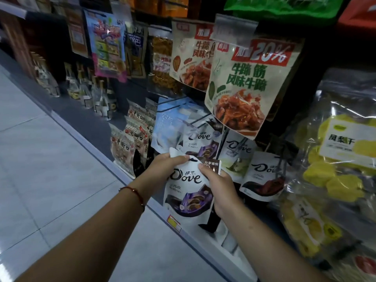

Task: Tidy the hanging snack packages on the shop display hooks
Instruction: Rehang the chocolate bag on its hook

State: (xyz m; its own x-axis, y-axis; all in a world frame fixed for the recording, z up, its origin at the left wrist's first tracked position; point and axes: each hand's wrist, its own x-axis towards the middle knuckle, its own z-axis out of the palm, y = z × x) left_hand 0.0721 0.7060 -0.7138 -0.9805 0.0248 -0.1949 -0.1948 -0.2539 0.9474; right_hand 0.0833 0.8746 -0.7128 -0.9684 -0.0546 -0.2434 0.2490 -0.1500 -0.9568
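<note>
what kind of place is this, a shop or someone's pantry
Most likely a small shop aisle: snack bags hang in rows on display hooks, bottles line a low shelf, and a price tag sits on the shelf edge.

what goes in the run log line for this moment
both hands grip Dove pouch top | left hand | right hand | pouch off hook

Both bare forearms reach forward and up from the lower edge of the view, converging toward the middle; the left hand [162,166] is curled, thumb on the near side, pinching the top left corner of a white packet [188,192]; the right hand [220,189] grips the packet's upper right edge, thumb laid across its front; a red string bracelet [135,194] circles the left wrist.
</note>
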